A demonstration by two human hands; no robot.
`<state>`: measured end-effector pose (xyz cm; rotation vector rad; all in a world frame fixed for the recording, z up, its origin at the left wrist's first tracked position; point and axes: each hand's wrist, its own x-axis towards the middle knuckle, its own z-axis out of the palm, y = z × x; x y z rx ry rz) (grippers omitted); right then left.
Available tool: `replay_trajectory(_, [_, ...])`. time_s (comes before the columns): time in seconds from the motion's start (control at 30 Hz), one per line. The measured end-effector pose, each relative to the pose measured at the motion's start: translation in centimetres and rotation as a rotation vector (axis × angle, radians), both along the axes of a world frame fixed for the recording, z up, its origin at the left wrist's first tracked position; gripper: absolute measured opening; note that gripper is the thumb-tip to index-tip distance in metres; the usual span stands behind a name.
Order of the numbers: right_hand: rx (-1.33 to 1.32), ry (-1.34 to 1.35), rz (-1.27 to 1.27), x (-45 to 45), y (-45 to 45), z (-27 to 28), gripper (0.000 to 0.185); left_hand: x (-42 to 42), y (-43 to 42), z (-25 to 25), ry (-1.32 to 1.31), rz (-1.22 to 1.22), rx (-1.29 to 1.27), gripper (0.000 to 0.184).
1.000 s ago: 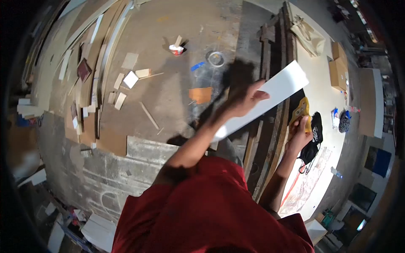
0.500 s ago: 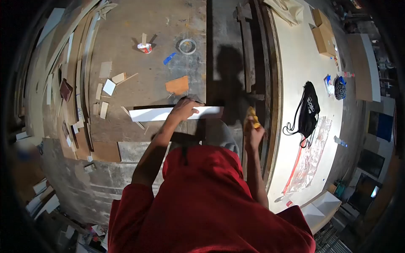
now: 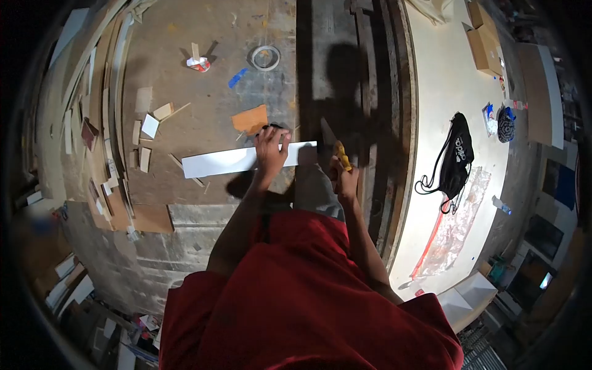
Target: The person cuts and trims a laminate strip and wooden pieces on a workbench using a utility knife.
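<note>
A long white board (image 3: pixel 222 163) lies across the worktable's front, its right end reaching over the dark gap. My left hand (image 3: pixel 270 151) is on top near that right end, fingers bent over the far edge and thumb toward the right, holding the board. To the right of the board, my right hand (image 3: pixel 346 177) is closed around the yellow handle of a handsaw (image 3: pixel 341 154). The saw's blade points up and away, over the shadowed gap, apart from the board. Part of the blade is hard to make out in shadow.
On the brown worktable (image 3: pixel 185 123) are an orange scrap (image 3: pixel 250 119), a tape roll (image 3: pixel 265 58), a small can (image 3: pixel 198 64) and several wood offcuts (image 3: pixel 149 126). Long strips (image 3: pixel 111 86) line the left. A black drawstring bag (image 3: pixel 455 157) lies on the pale board at right.
The white board now lies flatter, its face turned up, and sits slightly left. My left hand has shifted on it. My right hand has brought the saw left and closer, its blade now showing.
</note>
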<state>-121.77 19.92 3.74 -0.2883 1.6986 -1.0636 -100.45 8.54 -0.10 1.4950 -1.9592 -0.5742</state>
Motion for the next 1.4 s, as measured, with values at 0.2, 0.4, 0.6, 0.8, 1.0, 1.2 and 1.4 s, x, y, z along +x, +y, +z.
replay_trajectory(0.2, [-0.038, -0.146, -0.073, -0.9, -0.4, 2.0, 0.034, 0.2, 0.2, -1.3, -0.125, -0.163, -0.07, 0.014])
replay_trajectory(0.4, [-0.075, -0.048, -0.015, -0.6, -1.2, 4.9, 0.039, 0.7, 0.3, -2.0, -0.238, -0.234, -0.106, 0.019])
replay_trajectory(0.6, [-0.083, 0.166, 0.278, -0.4, -2.0, -0.3, 0.042, 1.8, 0.5, -2.8, -0.157, -0.258, -0.166, 0.019])
replay_trajectory(0.8, [-0.431, 0.022, 0.233, 2.5, -3.3, -1.3, 0.038, 2.6, 0.9, -0.3, -0.216, -0.266, -0.029, 0.038])
replay_trajectory(1.0, [-0.136, -0.279, 0.28, 1.7, -3.9, -2.8, 0.018, 7.0, 1.9, 4.6, -0.14, -0.308, 0.112, 0.073])
replay_trajectory(1.2, [-0.063, -0.149, 0.474, 0.8, -1.0, -1.7, 0.02, 10.8, 3.4, 3.2, -0.258, -0.458, 0.325, 0.071])
replay_trajectory(1.4, [-0.054, -0.125, 0.479, 0.9, 0.9, -5.4, 0.018, 11.2, 4.6, 3.2, -0.277, -0.455, 0.213, 0.074])
